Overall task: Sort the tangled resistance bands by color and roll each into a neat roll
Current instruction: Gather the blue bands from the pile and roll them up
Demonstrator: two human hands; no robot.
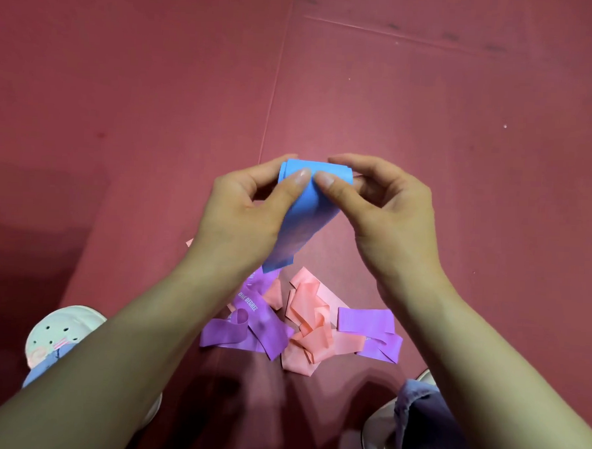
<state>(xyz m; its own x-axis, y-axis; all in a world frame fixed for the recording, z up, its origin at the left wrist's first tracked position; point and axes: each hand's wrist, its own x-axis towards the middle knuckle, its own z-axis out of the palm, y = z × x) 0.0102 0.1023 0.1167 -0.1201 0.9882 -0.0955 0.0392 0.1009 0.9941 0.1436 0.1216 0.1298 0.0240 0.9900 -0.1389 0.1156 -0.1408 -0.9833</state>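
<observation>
Forearms [137, 353] fill the near edge of my feed, with a white perforated clog [55, 332] just outside the left one. Over the red mat [430, 128], the left hand [240, 214] and right hand [391, 208] each pinch the partly rolled top of the blue band [308, 221], thumbs close together, its tail hanging down. Below them, purple bands [258, 325] and pink bands [308, 328] lie tangled on the mat; I read "ONE DEGREE" in white on one purple strip.
</observation>
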